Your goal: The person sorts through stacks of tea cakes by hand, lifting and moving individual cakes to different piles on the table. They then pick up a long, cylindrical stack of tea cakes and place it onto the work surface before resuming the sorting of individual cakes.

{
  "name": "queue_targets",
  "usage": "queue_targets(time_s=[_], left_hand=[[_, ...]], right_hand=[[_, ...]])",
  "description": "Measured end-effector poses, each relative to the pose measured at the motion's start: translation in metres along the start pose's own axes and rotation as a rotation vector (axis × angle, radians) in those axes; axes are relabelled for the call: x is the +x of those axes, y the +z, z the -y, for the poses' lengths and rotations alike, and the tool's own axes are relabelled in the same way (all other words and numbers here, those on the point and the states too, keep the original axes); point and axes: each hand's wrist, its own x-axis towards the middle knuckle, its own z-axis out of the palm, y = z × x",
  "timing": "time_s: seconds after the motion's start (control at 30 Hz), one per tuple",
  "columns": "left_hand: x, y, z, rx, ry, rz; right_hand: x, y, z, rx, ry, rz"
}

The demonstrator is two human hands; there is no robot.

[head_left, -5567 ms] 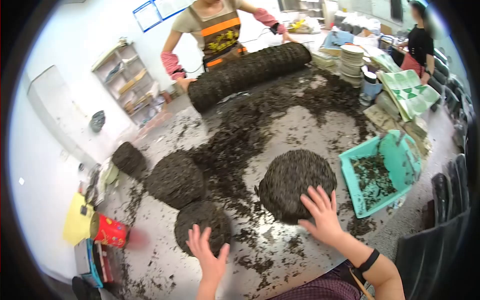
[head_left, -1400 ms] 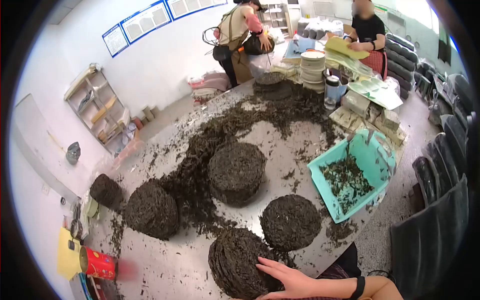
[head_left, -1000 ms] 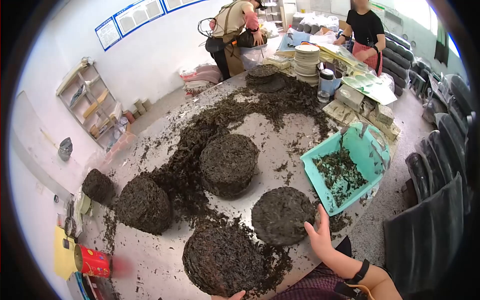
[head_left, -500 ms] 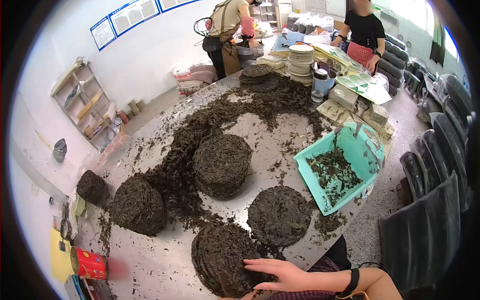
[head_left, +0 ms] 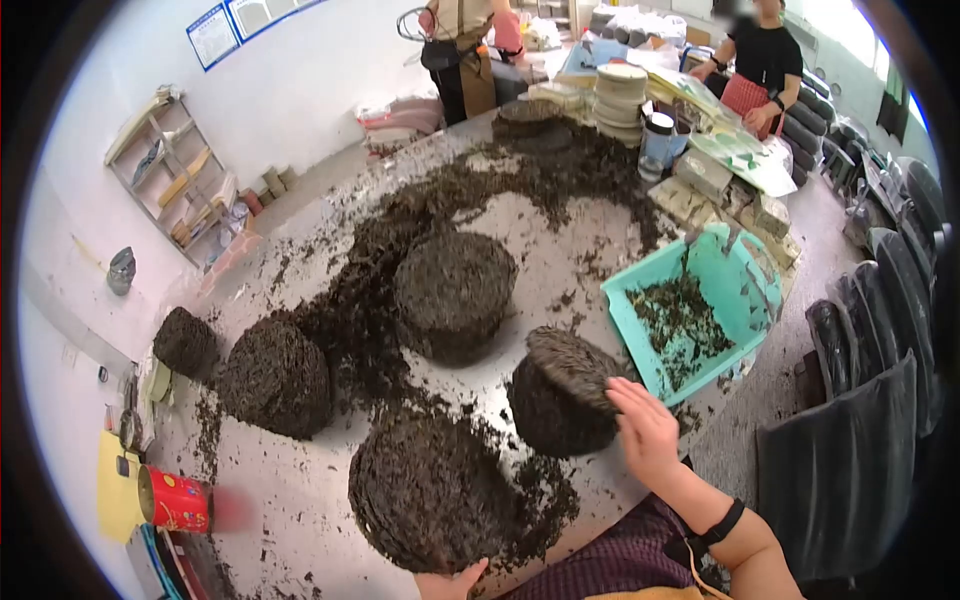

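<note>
Round dark cakes of pressed leaves stand in stacks on the metal table [head_left: 300, 500]. At the right stack [head_left: 555, 412], my right hand [head_left: 645, 430] grips the edge of a tilted top cake [head_left: 572, 362]. My left hand [head_left: 452, 582] is at the bottom edge, by the near side of the front stack [head_left: 430, 490]; its thumb shows, and most of its fingers are hidden. A taller stack [head_left: 455, 297] stands in the middle, with another [head_left: 275, 380] to its left. Loose dark leaves [head_left: 350, 320] lie between them.
A teal scoop tray [head_left: 625, 325] holding leaf bits is at the right. Behind are stacked plates [head_left: 620, 95], a jar [head_left: 656, 145] and bricks [head_left: 703, 173]. A red tin [head_left: 175, 500] stands at the left. Two people work at the far end.
My right hand has moved from the front stack to the right stack, where a cake now stands tilted. More of my left hand shows. The view has shifted slightly.
</note>
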Motion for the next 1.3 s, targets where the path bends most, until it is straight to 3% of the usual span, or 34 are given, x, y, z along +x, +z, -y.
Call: queue_targets(time_s=[0.03,0.13,0.17,0.23,0.33,0.4,0.47,0.53,0.67,0.73,0.87,0.93,1.03,1.2,1.3], left_hand=[[0.005,-0.002,0.006,0.01,0.104,0.037],[0.007,-0.002,0.001,-0.003,0.09,0.048],[0.016,-0.013,0.029,0.084,0.154,0.032],[0.015,-0.01,0.026,0.06,0.157,0.035],[0.014,0.004,0.002,-0.03,0.102,0.084],[0.007,0.013,-0.001,-0.084,0.036,0.151],[0.005,0.027,0.003,0.073,0.065,0.17],[0.004,0.031,0.005,0.143,0.125,0.189],[0.006,0.033,0.009,-0.055,0.194,0.178],[0.006,0.03,0.008,-0.033,0.097,0.209],[0.007,0.026,0.009,0.057,0.094,0.185],[0.01,0.023,0.014,-0.103,-0.022,0.121],[0.009,0.025,-0.002,-0.082,-0.083,0.151],[0.008,0.025,-0.008,-0.226,-0.096,0.142],[0.014,0.01,0.009,-0.226,-0.011,0.192]], right_hand=[[0.005,-0.003,-0.007,-0.007,-0.017,-0.018],[0.0,-0.005,-0.012,-0.024,-0.077,-0.028],[-0.004,0.001,-0.013,-0.088,-0.117,0.136],[-0.026,0.018,-0.02,-0.107,-0.132,0.399],[-0.032,0.017,0.014,0.159,-0.056,0.388],[-0.027,0.013,0.047,0.463,0.0,0.567],[-0.025,0.012,0.077,0.732,0.036,0.647],[-0.033,0.022,0.089,0.73,0.105,0.811],[-0.03,0.026,0.08,0.739,0.126,0.873],[-0.029,0.024,0.082,0.746,0.128,0.904],[-0.023,0.015,0.091,0.776,0.032,0.832],[-0.023,0.015,0.09,0.78,0.007,0.818],[-0.026,0.017,0.089,0.679,-0.06,0.804],[-0.024,0.016,0.089,0.584,-0.161,0.721],[-0.018,0.01,0.091,0.606,-0.076,0.714]])
